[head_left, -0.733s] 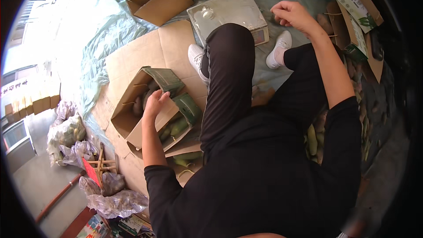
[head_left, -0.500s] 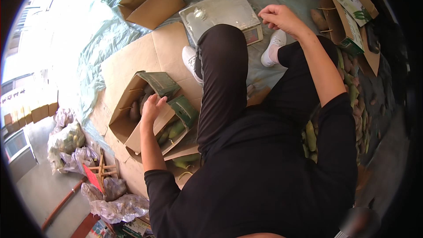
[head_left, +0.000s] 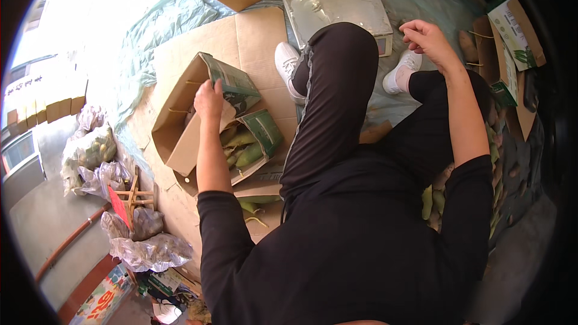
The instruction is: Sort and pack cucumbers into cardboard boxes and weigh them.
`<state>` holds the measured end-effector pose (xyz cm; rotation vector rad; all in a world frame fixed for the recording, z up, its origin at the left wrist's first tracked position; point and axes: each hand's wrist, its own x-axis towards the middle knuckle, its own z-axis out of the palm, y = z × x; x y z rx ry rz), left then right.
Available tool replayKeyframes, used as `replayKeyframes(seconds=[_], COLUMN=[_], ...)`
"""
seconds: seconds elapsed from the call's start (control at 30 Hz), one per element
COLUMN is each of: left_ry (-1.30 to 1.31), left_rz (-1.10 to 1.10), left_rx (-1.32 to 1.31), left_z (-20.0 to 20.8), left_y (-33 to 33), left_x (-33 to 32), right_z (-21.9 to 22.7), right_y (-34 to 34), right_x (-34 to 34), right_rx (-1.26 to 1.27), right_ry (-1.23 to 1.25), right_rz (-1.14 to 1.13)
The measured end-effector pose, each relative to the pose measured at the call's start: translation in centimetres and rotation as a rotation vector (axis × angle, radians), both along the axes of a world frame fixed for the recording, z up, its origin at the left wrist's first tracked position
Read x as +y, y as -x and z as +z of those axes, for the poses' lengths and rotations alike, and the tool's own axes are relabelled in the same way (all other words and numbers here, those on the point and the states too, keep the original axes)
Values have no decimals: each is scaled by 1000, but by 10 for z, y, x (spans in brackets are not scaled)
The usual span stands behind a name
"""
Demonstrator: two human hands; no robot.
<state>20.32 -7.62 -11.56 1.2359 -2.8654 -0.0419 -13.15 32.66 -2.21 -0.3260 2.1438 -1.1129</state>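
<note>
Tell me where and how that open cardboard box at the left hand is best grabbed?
Probably by opposite walls of the open cardboard box, just below the rim, coming from above with the left hand and right hand. Its mouth faces up toward the camera, and the thin walls leave edges for fingers to curl over.

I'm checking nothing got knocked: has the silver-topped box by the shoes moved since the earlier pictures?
No, the silver-topped box keeps its place beside the far right corner of the cardboard sheet; both shift together with the camera.
</note>
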Motion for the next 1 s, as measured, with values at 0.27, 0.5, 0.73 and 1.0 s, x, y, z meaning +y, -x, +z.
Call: replayKeyframes(seconds=[0.27,0.5,0.73,1.0], left_ry=[217,240,27,-179], left_rz=[-3,-129,-158,100], left_rx=[-7,46,132,-110], left_z=[0,0,-11,-6], left_y=[33,41,-12,-3], left_x=[-49,-43,40,52], right_z=[-8,-14,-36,-26], right_y=[2,2,2,-2], right_x=[-2,1,-6,-5], right_rx=[-6,42,41,210], right_ry=[-13,59,137,98], right_rz=[20,16,101,145])
